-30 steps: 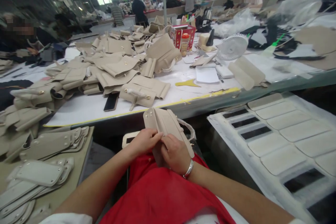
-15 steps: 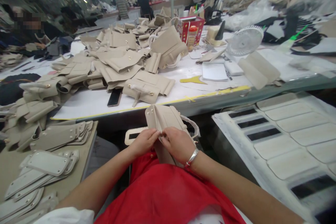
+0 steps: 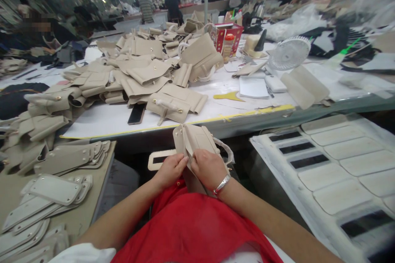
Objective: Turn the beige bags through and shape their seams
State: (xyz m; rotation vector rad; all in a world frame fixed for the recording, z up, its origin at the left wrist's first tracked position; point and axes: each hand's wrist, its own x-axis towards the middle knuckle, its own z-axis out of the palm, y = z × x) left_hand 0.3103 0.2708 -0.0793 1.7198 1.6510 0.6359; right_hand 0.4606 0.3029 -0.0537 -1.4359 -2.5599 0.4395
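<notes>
The left hand point(image 3: 171, 169) and right hand point(image 3: 209, 168) moved slightly apart. Each grip pinches the beige bag point(image 3: 202, 139), above the red cloth point(image 3: 194, 218). Its top looks unjoined; loose pieces point(image 3: 146, 48) cover much of the desk point(image 3: 212, 85).

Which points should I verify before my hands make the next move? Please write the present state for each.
1. Left hand holding the beige bag piece: ok, fingers at its folded edge.
2. Right hand holding it too: ok, beside the left.
3. Handle free of both hands: ok.
4. Phone apart from the hands: ok, on the table.
5. Edge alignment under the fingertips: cannot tell, fingers hide it.
</notes>
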